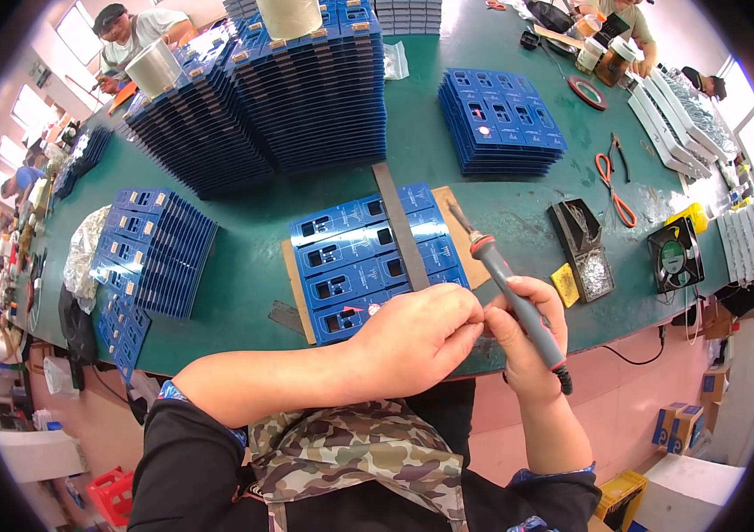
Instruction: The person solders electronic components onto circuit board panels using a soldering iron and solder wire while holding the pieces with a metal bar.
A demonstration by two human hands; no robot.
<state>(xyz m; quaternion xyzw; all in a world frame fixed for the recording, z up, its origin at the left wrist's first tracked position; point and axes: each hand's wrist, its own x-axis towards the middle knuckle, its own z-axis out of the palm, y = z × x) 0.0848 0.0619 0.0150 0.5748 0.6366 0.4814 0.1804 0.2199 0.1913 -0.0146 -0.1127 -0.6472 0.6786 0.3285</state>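
Observation:
A grey soldering iron (519, 297) with a red band lies across my right hand (536, 346), which is closed on its handle. The iron's tip points up and away to the left, clear of the board. My left hand (417, 341) is pinched closed, its fingertips meeting those of the right; whatever sits between them is too small to make out. Just beyond the left hand lies a blue circuit board panel (341, 235) with rectangular cutouts, on a brown backing board (299, 301). A dark flat metal bar (399, 222) rests across the panel.
Tall blue panel stacks (306, 115) stand at the far left, a smaller stack (501, 124) farther right. More panels (151, 244) sit at left. Right of the iron are a black tray (582, 244), yellow sponge (564, 285), red-handled pliers (612, 182) and a fan (675, 254). People work beyond.

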